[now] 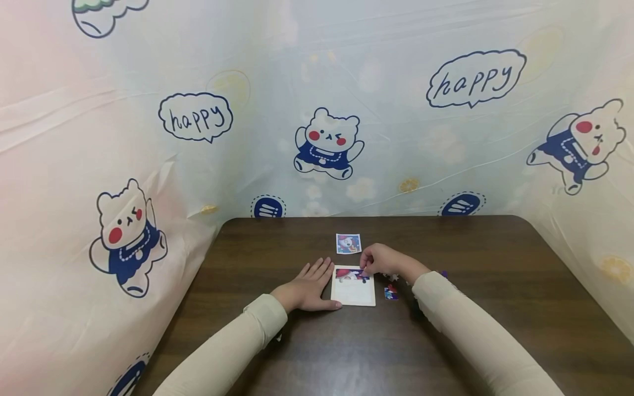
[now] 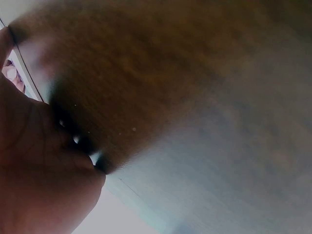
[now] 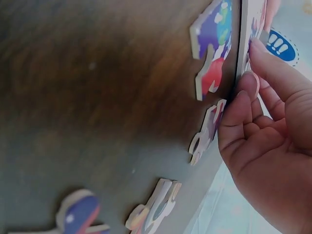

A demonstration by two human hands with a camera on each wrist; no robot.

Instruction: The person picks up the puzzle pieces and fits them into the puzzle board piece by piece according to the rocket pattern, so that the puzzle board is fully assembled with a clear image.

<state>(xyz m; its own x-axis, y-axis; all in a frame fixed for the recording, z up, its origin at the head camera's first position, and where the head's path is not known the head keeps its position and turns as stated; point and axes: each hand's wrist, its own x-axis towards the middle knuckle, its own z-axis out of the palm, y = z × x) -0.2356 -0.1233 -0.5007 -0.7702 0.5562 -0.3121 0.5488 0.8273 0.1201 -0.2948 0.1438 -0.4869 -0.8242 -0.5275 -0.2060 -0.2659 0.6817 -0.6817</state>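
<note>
A white-framed jigsaw board [image 1: 354, 297] lies on the dark table, its top strip filled with purple, red and white picture pieces. My left hand [image 1: 308, 290] lies flat beside it, fingers spread; the thumb reaches the lower left corner and the fingertips the upper left. In the left wrist view, that hand [image 2: 39, 161] shows only in part. At the board's upper right corner, my right hand [image 1: 383, 258] has curled fingers pinching a puzzle piece, mostly hidden by them. The right wrist view shows this hand [image 3: 273, 126] against the board's edge [image 3: 243, 34].
A small square picture card [image 1: 349, 243] lies behind the board. Right of the board is a loose purple, red and blue puzzle piece [image 1: 391, 293]. More loose pieces lie under the right forearm, such as one wooden-edged piece [image 3: 153, 207]. A printed curtain [image 1: 386, 110] surrounds the table.
</note>
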